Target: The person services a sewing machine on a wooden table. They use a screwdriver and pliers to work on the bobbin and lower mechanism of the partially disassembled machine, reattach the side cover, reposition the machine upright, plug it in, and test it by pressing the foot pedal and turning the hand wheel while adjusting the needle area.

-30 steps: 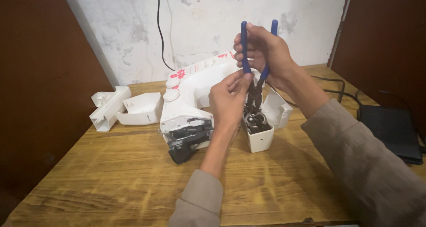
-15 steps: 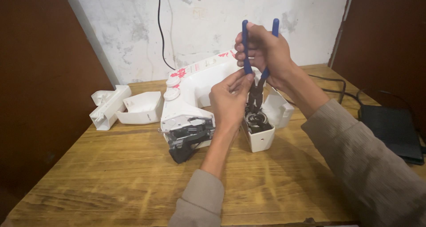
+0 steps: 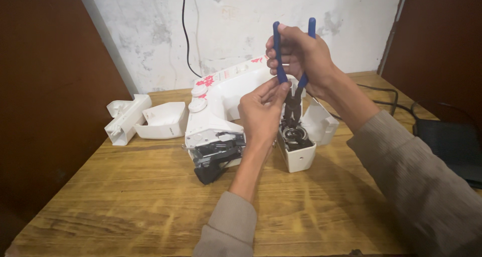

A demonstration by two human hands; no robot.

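I'm squeezing the blue-handled pliers in my right hand, nose down in the sewing machine. My left hand is pinching their stiff jaws; the handles are probably offering the surest hold.

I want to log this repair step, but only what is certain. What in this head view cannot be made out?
- Head view: the tips of the blue-handled pliers are hidden behind the left hand.
- What those tips grip in the white housing is too small and dark to tell.
- The right hand covers the middle of the handles.
- The dark flat thing is cut off by the right edge.
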